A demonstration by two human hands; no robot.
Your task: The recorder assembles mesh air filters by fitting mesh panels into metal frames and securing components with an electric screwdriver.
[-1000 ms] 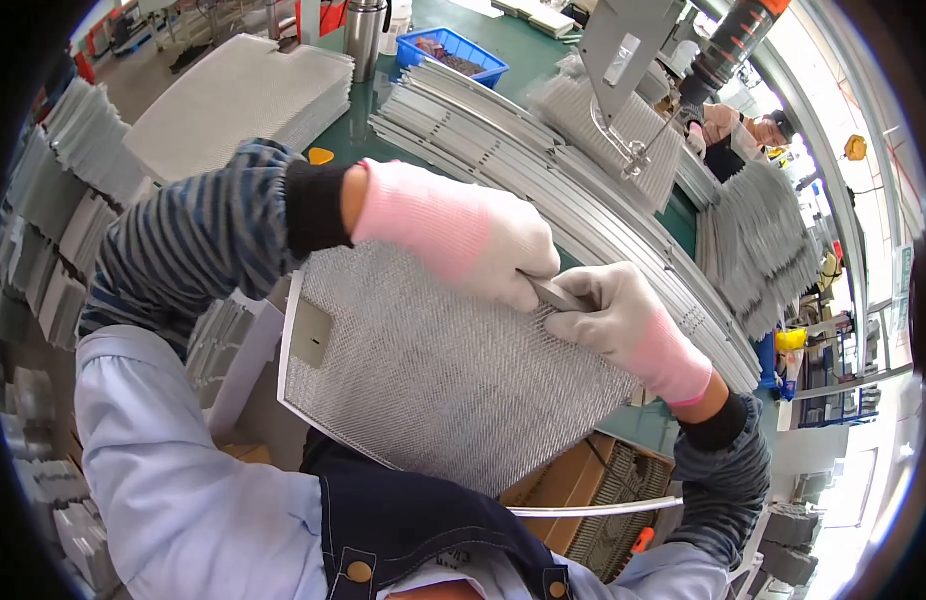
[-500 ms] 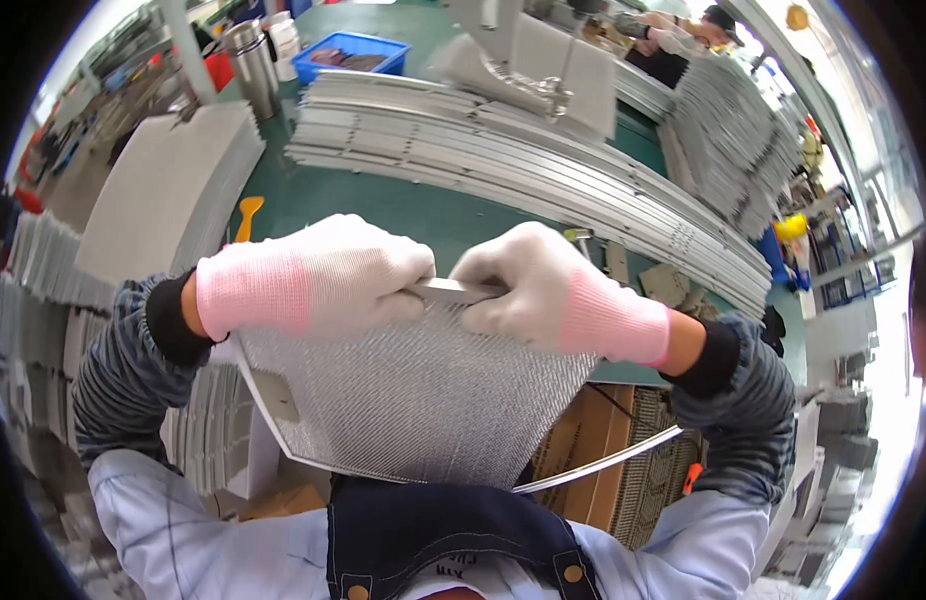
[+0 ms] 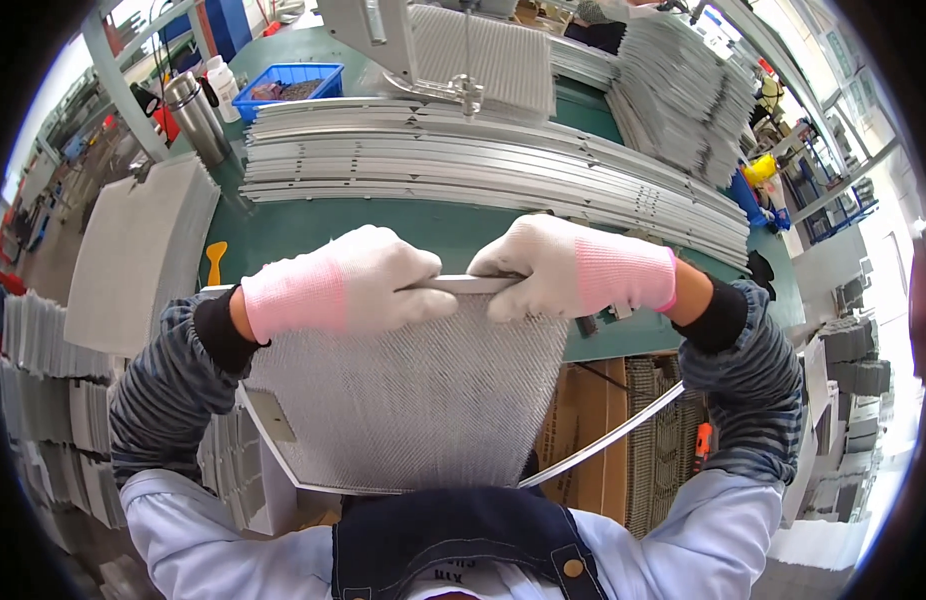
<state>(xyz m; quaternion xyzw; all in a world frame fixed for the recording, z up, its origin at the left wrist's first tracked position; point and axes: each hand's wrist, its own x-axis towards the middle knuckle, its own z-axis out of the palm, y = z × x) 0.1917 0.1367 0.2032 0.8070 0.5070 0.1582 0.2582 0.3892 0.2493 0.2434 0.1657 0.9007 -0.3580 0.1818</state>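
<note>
A silvery mesh filter panel slopes from the bench edge down toward my apron. Along its far edge runs a thin pale metal frame strip. My left hand, in a white glove with a pink cuff, pinches this strip between thumb and curled fingers. Close beside it, my right hand, gloved the same way, grips the strip too, a short bare length showing between them. Framing covers the panel's left and near edges. At the lower right a strip length stands away from the mesh. A small rectangular plate sits at the panel's left side.
Long metal profiles lie stacked across the green bench. Beyond stand a blue tray, a steel flask and a machine arm. Panel stacks rise at left and far right. A yellow scraper lies left.
The view has shifted, so the bench things sit further left. The pinched strip, tilted before, now lies nearly level. Both hands keep their grip on it.
</note>
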